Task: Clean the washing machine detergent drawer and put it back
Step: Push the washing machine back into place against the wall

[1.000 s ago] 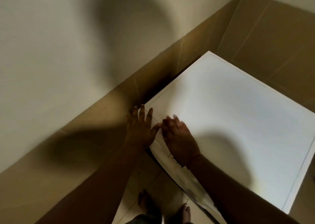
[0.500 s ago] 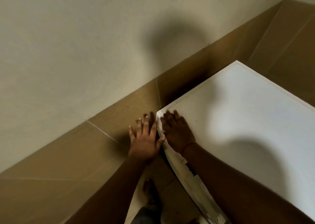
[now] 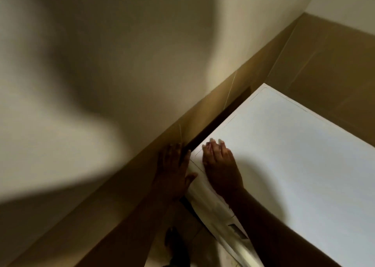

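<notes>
The white washing machine (image 3: 294, 161) fills the lower right, seen from above. My right hand (image 3: 220, 165) lies flat on its top near the front left corner, fingers spread and holding nothing. My left hand (image 3: 174, 171) rests flat against the machine's left side, in the dark gap next to the wall, thumb touching the white corner. The front panel (image 3: 211, 203) curves down below my hands; the detergent drawer cannot be made out as a separate part. The picture is dim and blurred.
A wall (image 3: 101, 63) stands close on the left, cream above and brown tile (image 3: 223, 104) below, and meets a second tiled wall (image 3: 328, 67) behind the machine. A narrow dark gap (image 3: 219, 122) separates machine and wall. My foot (image 3: 174, 240) shows on the floor below.
The camera view has swung, so the machine sits lower and further right. My left hand has slid from the top's corner down to the machine's side. My right hand stays flat on top.
</notes>
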